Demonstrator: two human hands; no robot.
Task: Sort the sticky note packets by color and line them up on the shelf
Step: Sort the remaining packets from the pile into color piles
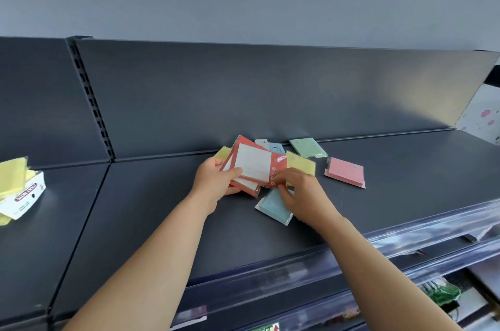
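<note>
A stack of red-bordered packets [253,165] is held just above the dark grey shelf [162,209], near the back panel [243,92]. The stack is gripped at its left end by the left hand [216,177]: the thumb is laid across the white face of the top packet and the fingers are curled beneath. The right edge of the stack is pinched by the right hand [300,191], its fingertips [280,177] bent onto the red wrapper (at least two packets are fanned; the exact count cannot be told).

Loose packets are noted lying flat on the shelf, mixed in colour and at varied angles:
- The blue packet [272,209] is nearest the front edge and partly covered by the right hand.
- The yellow packet [303,164] is just behind the right hand, beside the stack.
- The green packet [308,147] is at the foot of the back panel.
- The pink packet [345,171] is set apart to the right.
- A pale blue packet [274,147] and the corner of a second yellow packet [223,152] are seen behind the stack, largely hidden.

Well apart, on the left section of the shelf, an opened white box [24,195] with yellow sheets is recorded. A clear strip [405,238] is fitted along the front edge.
</note>
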